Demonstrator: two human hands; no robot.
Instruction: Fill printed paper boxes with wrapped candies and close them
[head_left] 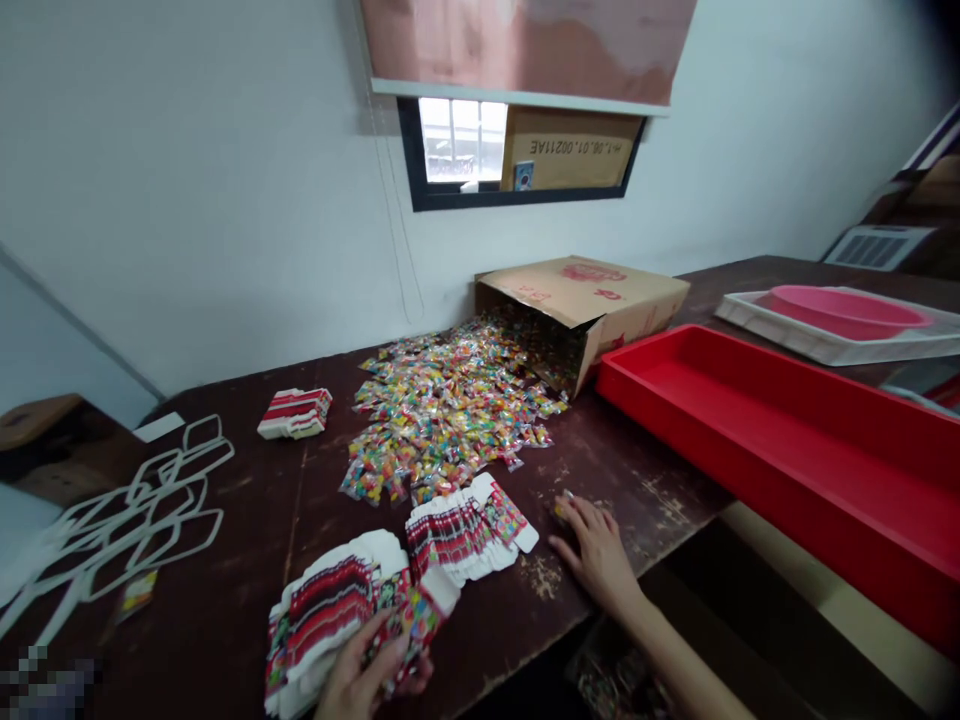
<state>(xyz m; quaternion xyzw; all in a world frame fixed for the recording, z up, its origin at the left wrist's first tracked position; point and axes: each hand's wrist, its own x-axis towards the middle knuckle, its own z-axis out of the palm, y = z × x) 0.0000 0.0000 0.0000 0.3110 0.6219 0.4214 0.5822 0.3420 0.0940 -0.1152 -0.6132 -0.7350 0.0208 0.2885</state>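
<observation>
On the dark worktop [637,470], the left hand [367,680] grips a card [411,622]; the right hand [596,550] lies flat, fingers apart, seemingly touching a sweet [564,503] beside the pile [450,410].

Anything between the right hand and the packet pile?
Nothing visible. The right hand lies open on the table, and bare wood runs from it to the near edge of the packet pile. The fanned card stack sits left of that path; the left hand holds a printed card.
</observation>
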